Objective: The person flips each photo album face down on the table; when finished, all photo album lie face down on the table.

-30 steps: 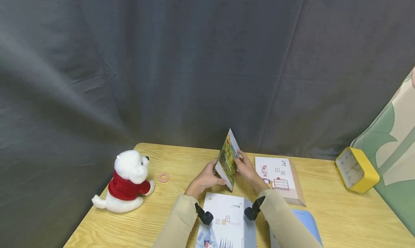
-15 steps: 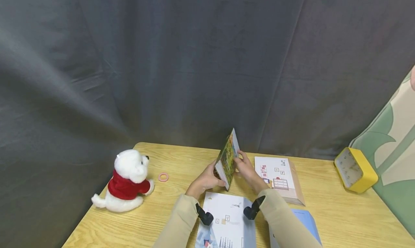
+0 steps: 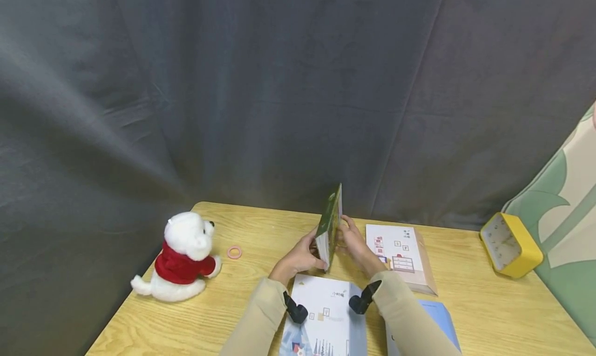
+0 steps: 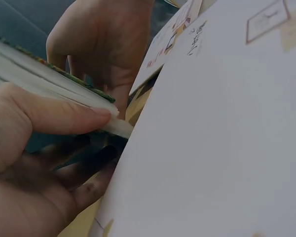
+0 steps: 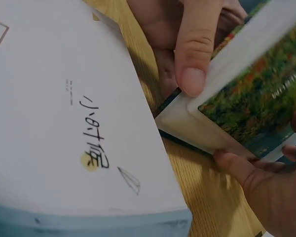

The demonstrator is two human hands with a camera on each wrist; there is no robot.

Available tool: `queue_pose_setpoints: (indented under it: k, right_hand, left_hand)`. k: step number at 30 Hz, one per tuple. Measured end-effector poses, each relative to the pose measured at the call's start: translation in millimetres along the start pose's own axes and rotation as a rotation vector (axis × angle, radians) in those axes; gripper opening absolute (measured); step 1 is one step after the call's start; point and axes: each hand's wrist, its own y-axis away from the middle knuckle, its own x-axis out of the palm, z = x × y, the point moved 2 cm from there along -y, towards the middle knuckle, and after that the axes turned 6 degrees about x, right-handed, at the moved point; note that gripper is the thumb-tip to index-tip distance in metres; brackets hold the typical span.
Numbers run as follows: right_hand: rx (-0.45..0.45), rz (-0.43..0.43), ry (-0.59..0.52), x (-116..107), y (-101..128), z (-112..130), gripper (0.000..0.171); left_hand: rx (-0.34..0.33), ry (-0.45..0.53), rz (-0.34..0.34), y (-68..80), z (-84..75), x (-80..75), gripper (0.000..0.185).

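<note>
Two hands meet over the middle of the wooden table in the head view: the left hand and the right hand both clasp a green picture book, which stands on its lower edge just beyond a white booklet. A second ago its painted cover faced the camera; now it has turned almost edge-on, so the book is being swung upright and squared between the palms. A plush bear, a pink ring and a yellow clock sit well apart.

From the left wrist, the left thumb presses along the book's page edge, fingers curled beneath.

From the right wrist, the right fingers pinch the book's lower corner just above the booklet
</note>
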Motion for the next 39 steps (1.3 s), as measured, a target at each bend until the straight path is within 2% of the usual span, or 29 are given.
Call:
queue_pose_setpoints:
  k: [6,15,20,24,29,33,36,39]
  right_hand:
    - [0.004,0.005,-0.015,-1,2,3,0.057]
    - [-0.020,-0.055,0.135,-14,5,15,0.054]
    - [-0.053,-0.050,0.110,-17,8,23,0.055]
    - [-0.062,-0.044,0.106,-19,12,31,0.062]
    - [-0.028,-0.076,0.070,-26,14,31,0.071]
    - [0.010,-0.070,0.052,-30,14,30,0.077]
    - [0.017,-0.072,0.023,-31,13,31,0.074]
    - [0.017,-0.085,-0.031,-30,12,32,0.062]
  left_hand:
    - [0.010,0.014,0.031,-0.4,-3.7,3.9,0.121]
    - [-0.009,0.034,0.044,-3.5,-3.8,6.8,0.118]
    - [-0.017,0.021,0.059,-1.3,-1.6,5.2,0.114]
    - [-0.011,0.007,0.071,0.0,-1.7,2.4,0.110]
    - [-0.014,-0.014,0.099,-0.3,-1.6,2.7,0.107]
    - [-0.039,-0.040,0.091,0.2,-1.0,4.0,0.107]
    - [-0.033,-0.058,0.067,-0.2,-1.8,3.5,0.107]
    - [-0.014,-0.051,0.060,-1.3,-2.0,3.2,0.108]
